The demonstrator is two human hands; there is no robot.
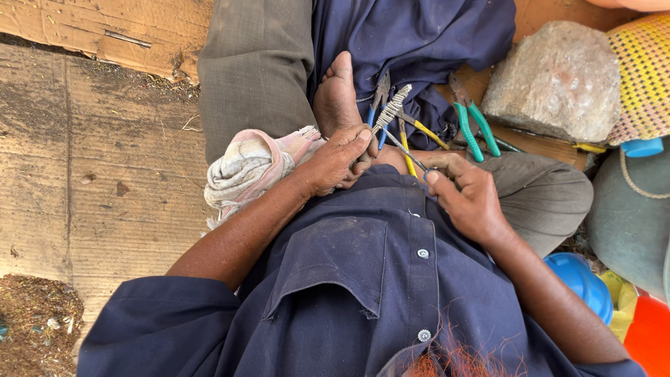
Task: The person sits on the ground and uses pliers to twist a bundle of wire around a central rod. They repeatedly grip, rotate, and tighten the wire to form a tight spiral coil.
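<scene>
I sit cross-legged in a dark blue shirt. My left hand (336, 162) pinches a small piece bound with pale coiled wire (391, 108), held up over my lap beside my bare foot (336, 94). My right hand (466, 197) grips the handle end of a thin metal tool (405, 150) whose tip reaches the wound piece. Both hands are close together above my knees.
Pliers with yellow handles (422, 132), blue-handled pliers (377, 105) and green-handled pliers (474, 126) lie on the cloth past my hands. A rolled pinkish rag (248, 167) rests on my left knee. A grey stone (558, 80), a woven yellow basket (645, 77) and blue plastic pieces (579, 279) sit at right. Cardboard (98, 28) lies far left.
</scene>
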